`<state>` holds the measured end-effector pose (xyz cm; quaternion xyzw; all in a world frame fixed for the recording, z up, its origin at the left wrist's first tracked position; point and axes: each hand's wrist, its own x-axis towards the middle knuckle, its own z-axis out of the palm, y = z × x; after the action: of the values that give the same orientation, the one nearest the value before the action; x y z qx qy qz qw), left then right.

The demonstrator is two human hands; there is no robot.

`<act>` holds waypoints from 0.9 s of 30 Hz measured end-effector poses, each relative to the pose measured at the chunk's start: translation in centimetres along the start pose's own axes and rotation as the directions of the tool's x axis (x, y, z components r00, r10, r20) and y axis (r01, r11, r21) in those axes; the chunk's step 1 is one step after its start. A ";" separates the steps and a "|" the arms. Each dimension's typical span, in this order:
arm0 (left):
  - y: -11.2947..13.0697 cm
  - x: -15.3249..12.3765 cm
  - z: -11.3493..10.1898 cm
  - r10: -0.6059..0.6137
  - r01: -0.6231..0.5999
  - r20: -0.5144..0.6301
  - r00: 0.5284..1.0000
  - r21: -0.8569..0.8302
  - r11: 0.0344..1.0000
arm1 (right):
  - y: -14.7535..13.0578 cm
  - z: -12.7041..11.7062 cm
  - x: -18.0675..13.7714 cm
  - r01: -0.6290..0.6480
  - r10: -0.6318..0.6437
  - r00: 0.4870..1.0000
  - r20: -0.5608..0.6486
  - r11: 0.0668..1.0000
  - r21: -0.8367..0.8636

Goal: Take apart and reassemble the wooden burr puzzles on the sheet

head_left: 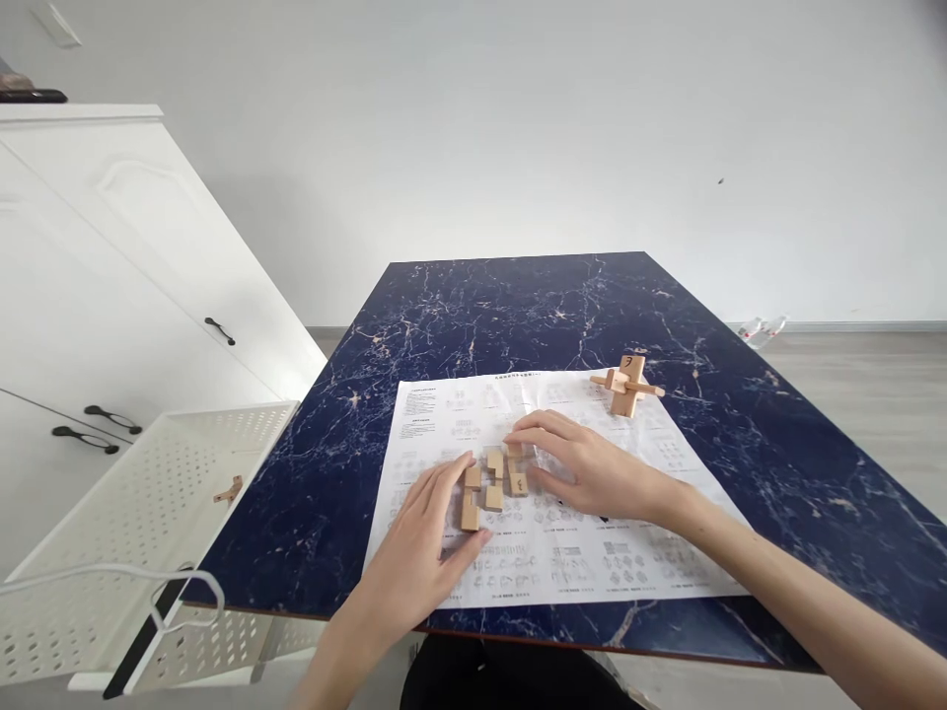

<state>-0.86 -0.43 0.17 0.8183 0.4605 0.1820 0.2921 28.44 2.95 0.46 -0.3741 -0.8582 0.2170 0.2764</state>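
Several small wooden puzzle blocks [494,486] lie loose on a printed instruction sheet [592,562] on a dark blue marble table [518,306]. My left hand [425,542] lies flat beside them, fingers stretched out and touching the leftmost blocks. My right hand [584,468] rests on the sheet from the right, fingers spread and slightly curled, fingertips over the upper blocks. Neither hand lifts a piece. An assembled wooden cross puzzle [626,385] stands at the sheet's far right corner, away from both hands.
A white perforated tray [148,513] sits left of the table with one small wooden piece [229,489] in it. A white cabinet [96,276] with black handles stands behind it. A white cable [110,572] runs across the tray's front.
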 end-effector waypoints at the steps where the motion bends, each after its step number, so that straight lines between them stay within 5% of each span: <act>1: -0.1 -0.1 0.0 -0.003 0.003 -0.010 1.000 -0.005 1.000 | -0.1 0.0 -0.2 -0.009 0.010 1.000 0.006 1.000 -0.021; 9: -0.4 -1.0 0.0 -0.077 0.067 -0.087 0.993 -0.107 0.992 | -1.8 0.4 -3.2 -0.164 0.166 0.986 0.006 0.981 -0.106; 14: -0.2 -1.4 -0.9 -0.293 0.223 -0.099 0.951 -0.439 0.870 | -3.7 1.3 -5.9 -0.304 0.295 0.950 -0.103 0.949 -0.080; 22: 0.0 -1.6 -2.2 -0.484 0.273 -0.016 0.875 -0.810 0.520 | -8.9 6.0 -6.4 -0.522 0.606 0.716 -0.346 0.794 0.311; 27: 0.7 -1.8 -1.7 -0.488 0.297 0.078 0.869 -0.873 0.388 | -10.4 8.2 -4.4 -0.463 0.671 0.665 -0.328 0.716 0.523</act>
<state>-2.28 -1.73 1.90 0.4045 0.5121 0.3899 0.6497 20.24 -8.28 -1.07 -0.6061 -0.5299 0.3585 0.4726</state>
